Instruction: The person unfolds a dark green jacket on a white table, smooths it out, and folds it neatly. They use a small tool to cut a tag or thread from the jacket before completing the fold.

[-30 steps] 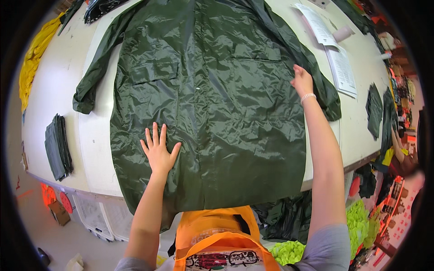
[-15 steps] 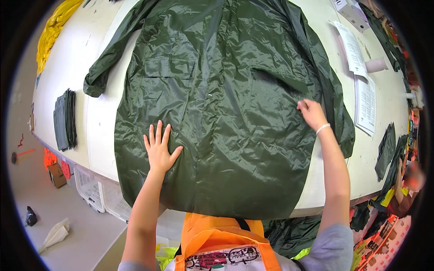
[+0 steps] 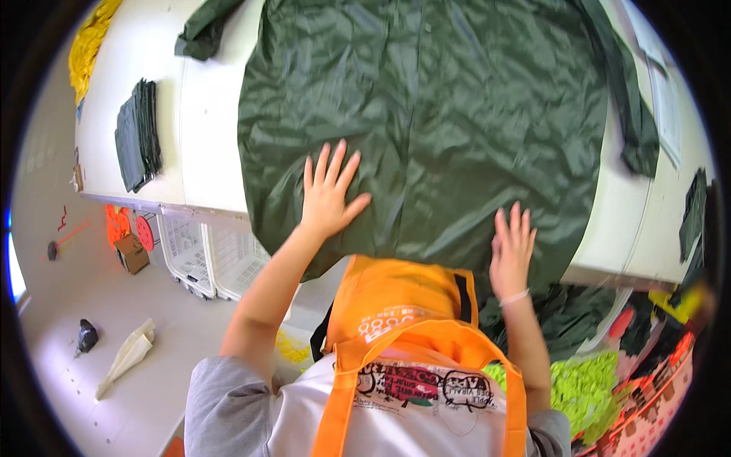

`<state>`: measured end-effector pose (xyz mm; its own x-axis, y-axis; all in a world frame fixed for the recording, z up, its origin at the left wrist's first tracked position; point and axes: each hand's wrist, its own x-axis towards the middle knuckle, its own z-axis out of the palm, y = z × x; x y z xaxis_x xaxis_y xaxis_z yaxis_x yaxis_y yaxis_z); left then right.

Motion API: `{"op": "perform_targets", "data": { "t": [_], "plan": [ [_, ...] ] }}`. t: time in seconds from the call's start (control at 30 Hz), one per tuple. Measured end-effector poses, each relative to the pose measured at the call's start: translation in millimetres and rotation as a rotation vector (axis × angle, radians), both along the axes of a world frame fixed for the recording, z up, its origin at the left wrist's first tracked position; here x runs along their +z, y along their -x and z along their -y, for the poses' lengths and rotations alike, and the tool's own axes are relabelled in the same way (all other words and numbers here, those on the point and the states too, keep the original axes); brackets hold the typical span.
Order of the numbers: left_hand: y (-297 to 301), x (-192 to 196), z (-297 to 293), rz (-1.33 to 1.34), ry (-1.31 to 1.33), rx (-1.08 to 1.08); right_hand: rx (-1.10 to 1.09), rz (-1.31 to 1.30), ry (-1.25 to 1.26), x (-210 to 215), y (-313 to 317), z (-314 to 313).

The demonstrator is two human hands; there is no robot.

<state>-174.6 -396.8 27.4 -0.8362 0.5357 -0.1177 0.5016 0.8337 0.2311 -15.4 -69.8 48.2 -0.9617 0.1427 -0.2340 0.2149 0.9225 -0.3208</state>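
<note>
A dark green, shiny raincoat (image 3: pixel 449 137) lies spread on the white table, its lower hem hanging over the near edge. My left hand (image 3: pixel 329 199) rests flat on the left side of the coat's lower part, fingers spread. On the right, near the hem, my right hand (image 3: pixel 512 255) lies on the fabric with its fingers stretched out. Neither hand holds anything. One sleeve (image 3: pixel 204 34) reaches out at the upper left, and the other sleeve (image 3: pixel 633 126) lies along the right side. The coat's top runs out of view.
A folded dark green stack (image 3: pixel 138 137) lies on the table (image 3: pixel 209 145) to the left. Yellow fabric (image 3: pixel 91 46) is at the far left corner. Paper sheets (image 3: pixel 664 107) lie at the right. White plastic crates (image 3: pixel 228 259) stand below the edge, and bright yellow-green fabric (image 3: pixel 582 396) lies low right.
My right hand has left the coat's right pocket area and come down near the hem, its fingers now straightened. My left hand stays flat on the coat. The view has shifted toward the near edge.
</note>
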Motion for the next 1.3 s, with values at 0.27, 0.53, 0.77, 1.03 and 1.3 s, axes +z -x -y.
{"op": "perform_targets", "data": {
  "t": [0.27, 0.53, 0.77, 1.03, 1.3],
  "plan": [
    [19.0, 16.5, 13.6, -0.088, -0.606, 0.151, -0.176, -0.370, 0.149, -5.2, 16.8, 16.5],
    [-188.0, 14.7, 81.7, 0.985, -0.461, 0.526, -0.706, 0.017, 0.897, -25.3, -101.7, 114.9],
    [-233.5, -56.6, 58.1, 1.432, -0.978, 1.072, -0.423, 0.136, 0.908, -23.9, -118.0, 126.3],
    [-248.3, 27.5, 6.4, 1.227, -1.464, 1.153, -0.150, 0.110, 0.980, 16.2, -124.0, 125.4],
    [-258.7, 88.3, -20.3, 0.934, -1.582, 0.987, 0.006, -0.079, 0.920, 60.8, -111.9, 119.5]
  ]
}}
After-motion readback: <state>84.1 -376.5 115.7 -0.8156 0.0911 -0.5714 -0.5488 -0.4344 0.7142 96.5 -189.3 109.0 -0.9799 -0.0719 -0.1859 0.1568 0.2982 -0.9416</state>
